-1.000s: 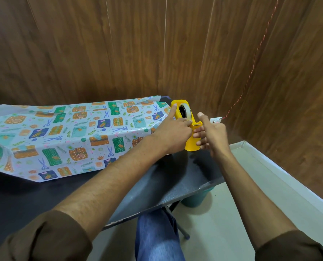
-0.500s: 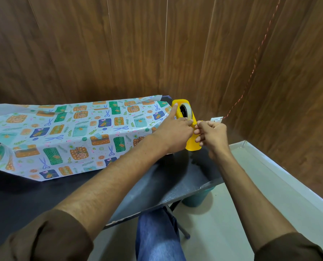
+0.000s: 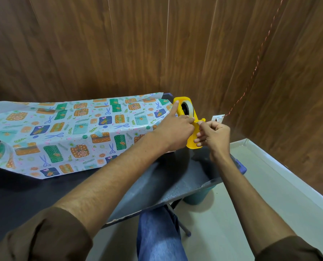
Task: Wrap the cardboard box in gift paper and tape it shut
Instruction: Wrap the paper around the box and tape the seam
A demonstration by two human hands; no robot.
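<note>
So, walls: brown wood panelling from 9 through 12 to 3 o'clock, with a corner near 1 o'clock.
floor: pale, from 4 to 6 o'clock, edged by a white skirting along the right-hand wall.
table: dark matt top running from 8 o'clock to the centre; its near right corner juts over the floor at 5 o'clock.
gift paper: printed with parcels and scissors, draped over the table at 9 to 10 o'clock and raised in a long hump whose right end narrows toward the hands.
cardboard box: not visible; only the hump in the paper suggests something beneath.
left hand: at the centre, curled against the tape dispenser, forefinger laid straight along its top.
right hand: just beside the left, fingers curled, thumb and forefinger pinching at the tape by the cutter.
tape dispenser: yellow, upright on the table's far right edge.
leg: blue denim at 6 o'clock, cut off by the bottom edge.
bin: teal, at 5 o'clock, mostly hidden under the table.
cord: red, twisted, from 1 o'clock down to a white tag.
hard to see: the pulled strip of tape itself, and how the dispenser's base sits behind the hands.
</note>
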